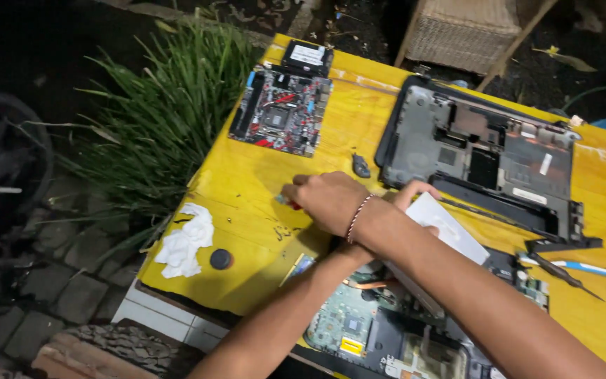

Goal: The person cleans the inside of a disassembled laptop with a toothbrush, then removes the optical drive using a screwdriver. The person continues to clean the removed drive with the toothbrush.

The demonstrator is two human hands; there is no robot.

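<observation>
The right hand (pixel 327 200), crossed over to the left, pinches a small red-handled tool (pixel 290 203) above the yellow counter (pixel 247 189). The left hand (pixel 415 200), mostly hidden beneath it, grips a white card (pixel 450 231).

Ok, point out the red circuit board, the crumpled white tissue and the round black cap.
red circuit board (pixel 280 111), head view, on its middle near the socket.
crumpled white tissue (pixel 185 241), head view, on its middle.
round black cap (pixel 221 259), head view, on its top.

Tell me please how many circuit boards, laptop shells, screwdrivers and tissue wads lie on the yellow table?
Circuit boards: 2, red and green
Laptop shells: 1
Screwdrivers: 1
Tissue wads: 1
Total: 5
</observation>
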